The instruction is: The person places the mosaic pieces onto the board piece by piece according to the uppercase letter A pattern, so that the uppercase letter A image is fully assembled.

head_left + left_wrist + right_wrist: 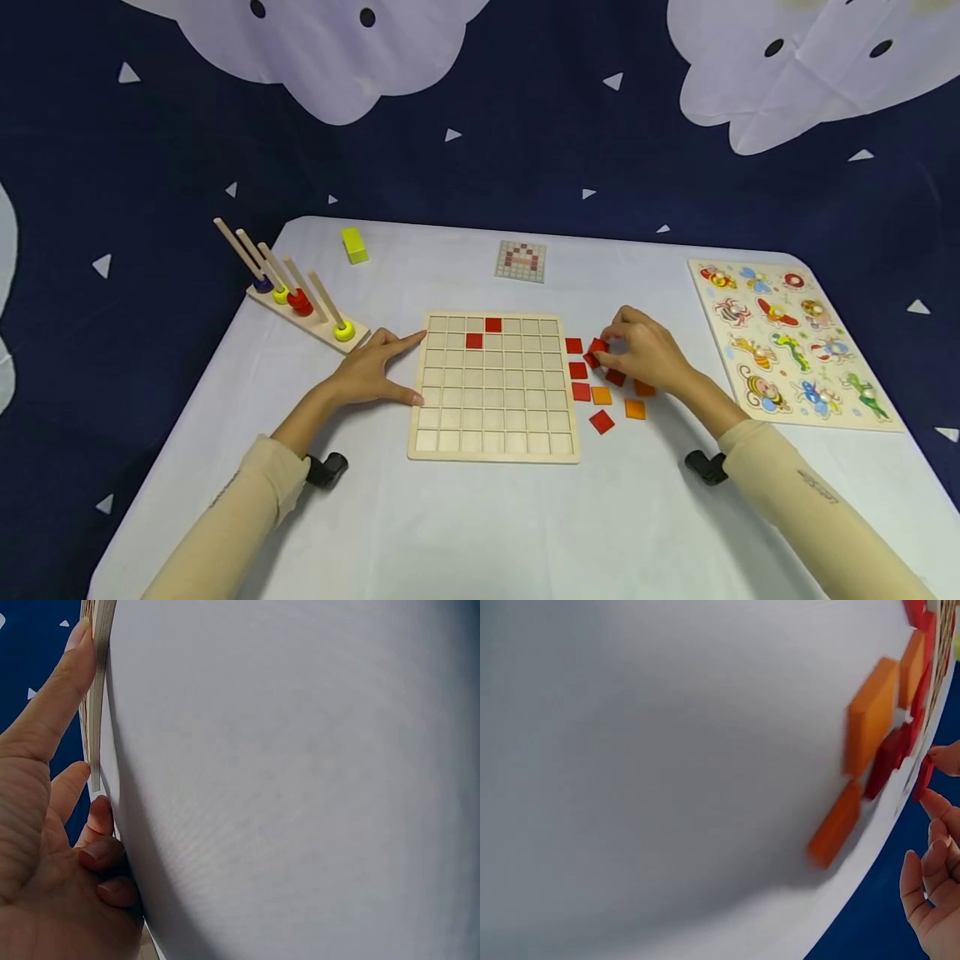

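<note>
A wooden grid board (495, 387) lies in the middle, with one red tile (492, 325) in its top row and another red tile (474, 341) in the row below. My left hand (371, 371) touches the board's left edge with an outstretched thumb and index finger. In the left wrist view, that hand (45, 810) has its other fingers bent, nothing in them. Right of the board, my right hand (648, 350) pinches a red tile (924, 777) between thumb and fingertip, above the table. Around it lie several loose red tiles (602, 422) and orange tiles (635, 409).
A small pattern card (521, 261) lies behind the board. At the back left stand a peg stacker (307, 321) with coloured rings and a yellow-green block (355, 246). An insect puzzle board (795, 342) lies on the right of the white table (450, 533).
</note>
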`<move>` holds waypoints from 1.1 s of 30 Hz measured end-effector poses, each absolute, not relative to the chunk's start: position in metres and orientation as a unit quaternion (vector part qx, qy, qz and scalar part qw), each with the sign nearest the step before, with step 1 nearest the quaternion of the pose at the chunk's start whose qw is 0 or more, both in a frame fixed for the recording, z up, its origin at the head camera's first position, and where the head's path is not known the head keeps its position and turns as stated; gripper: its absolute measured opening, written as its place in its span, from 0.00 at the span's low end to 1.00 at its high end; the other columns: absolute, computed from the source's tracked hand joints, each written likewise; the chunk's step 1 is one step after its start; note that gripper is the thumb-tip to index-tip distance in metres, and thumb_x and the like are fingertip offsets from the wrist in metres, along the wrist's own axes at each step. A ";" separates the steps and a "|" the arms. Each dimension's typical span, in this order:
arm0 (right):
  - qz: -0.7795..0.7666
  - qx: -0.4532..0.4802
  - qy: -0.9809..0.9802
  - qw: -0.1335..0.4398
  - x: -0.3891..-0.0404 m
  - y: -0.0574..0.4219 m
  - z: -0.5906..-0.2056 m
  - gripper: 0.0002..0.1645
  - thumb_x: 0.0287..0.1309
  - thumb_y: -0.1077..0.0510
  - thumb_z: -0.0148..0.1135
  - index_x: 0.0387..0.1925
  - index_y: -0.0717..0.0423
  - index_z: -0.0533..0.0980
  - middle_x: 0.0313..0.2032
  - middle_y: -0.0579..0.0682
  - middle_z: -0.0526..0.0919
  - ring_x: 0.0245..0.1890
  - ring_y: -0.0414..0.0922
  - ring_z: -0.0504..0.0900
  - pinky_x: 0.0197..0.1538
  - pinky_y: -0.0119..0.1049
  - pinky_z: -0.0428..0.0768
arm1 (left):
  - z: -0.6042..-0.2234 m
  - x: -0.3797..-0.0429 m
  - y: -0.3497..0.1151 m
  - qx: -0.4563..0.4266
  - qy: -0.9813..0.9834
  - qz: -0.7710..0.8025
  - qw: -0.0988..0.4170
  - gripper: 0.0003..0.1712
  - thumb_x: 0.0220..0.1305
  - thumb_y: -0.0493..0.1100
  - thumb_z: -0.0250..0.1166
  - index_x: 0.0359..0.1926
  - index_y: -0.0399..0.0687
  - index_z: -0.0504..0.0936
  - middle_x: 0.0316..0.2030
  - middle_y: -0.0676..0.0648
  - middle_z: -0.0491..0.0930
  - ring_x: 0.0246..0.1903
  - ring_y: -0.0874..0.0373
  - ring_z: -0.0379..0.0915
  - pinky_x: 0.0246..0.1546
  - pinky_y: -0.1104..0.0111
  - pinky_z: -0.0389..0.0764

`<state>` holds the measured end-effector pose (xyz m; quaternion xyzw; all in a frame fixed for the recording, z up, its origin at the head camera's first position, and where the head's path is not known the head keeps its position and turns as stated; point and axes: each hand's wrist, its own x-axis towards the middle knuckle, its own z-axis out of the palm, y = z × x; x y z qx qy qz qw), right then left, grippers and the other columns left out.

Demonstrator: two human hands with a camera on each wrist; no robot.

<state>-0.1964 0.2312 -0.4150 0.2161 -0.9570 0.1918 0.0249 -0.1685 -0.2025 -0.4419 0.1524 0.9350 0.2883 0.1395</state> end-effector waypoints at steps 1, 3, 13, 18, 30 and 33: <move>0.193 0.220 -0.956 0.022 -0.197 0.227 -0.413 0.13 0.50 0.56 0.75 0.34 0.61 0.86 0.35 0.51 0.74 0.36 0.47 0.72 0.40 0.43 0.74 | -0.442 -0.168 -0.203 0.152 0.935 0.289 0.139 0.64 0.37 0.63 0.82 0.76 0.61 0.60 0.46 0.46 0.67 0.42 0.54 0.63 0.42 0.64 0.64; 0.195 0.229 -0.953 0.015 -0.199 0.217 -0.411 0.13 0.50 0.55 0.75 0.35 0.61 0.86 0.36 0.51 0.74 0.36 0.47 0.72 0.40 0.43 0.74 | -0.441 -0.168 -0.203 0.152 0.935 0.288 0.139 0.64 0.37 0.63 0.81 0.76 0.61 0.60 0.46 0.47 0.67 0.42 0.54 0.63 0.42 0.64 0.64; 0.213 0.308 -0.927 0.006 -0.207 0.155 -0.407 0.14 0.49 0.54 0.76 0.35 0.60 0.86 0.34 0.49 0.74 0.34 0.43 0.70 0.38 0.40 0.74 | -0.440 -0.166 -0.203 0.152 0.935 0.291 0.133 0.63 0.38 0.62 0.82 0.75 0.60 0.61 0.46 0.46 0.67 0.42 0.53 0.63 0.43 0.63 0.65; 0.220 0.344 -0.913 0.006 -0.209 0.124 -0.408 0.14 0.49 0.55 0.75 0.35 0.61 0.86 0.34 0.48 0.75 0.33 0.42 0.71 0.38 0.38 0.75 | -0.439 -0.166 -0.201 0.147 0.935 0.292 0.137 0.63 0.38 0.62 0.82 0.75 0.62 0.61 0.46 0.47 0.67 0.43 0.54 0.63 0.43 0.63 0.65; 0.167 0.404 -0.899 0.005 -0.212 0.065 -0.415 0.14 0.53 0.51 0.73 0.36 0.58 0.87 0.36 0.47 0.77 0.34 0.41 0.75 0.39 0.34 0.77 | -0.442 -0.167 -0.203 0.148 0.934 0.295 0.141 0.63 0.38 0.63 0.81 0.75 0.61 0.61 0.46 0.46 0.67 0.42 0.54 0.63 0.42 0.64 0.65; 0.152 0.411 -0.899 0.000 -0.211 0.055 -0.416 0.13 0.54 0.51 0.72 0.35 0.57 0.87 0.36 0.48 0.77 0.33 0.41 0.75 0.38 0.35 0.78 | -0.442 -0.167 -0.204 0.147 0.934 0.295 0.140 0.63 0.38 0.63 0.82 0.75 0.62 0.61 0.46 0.47 0.67 0.42 0.54 0.63 0.42 0.64 0.64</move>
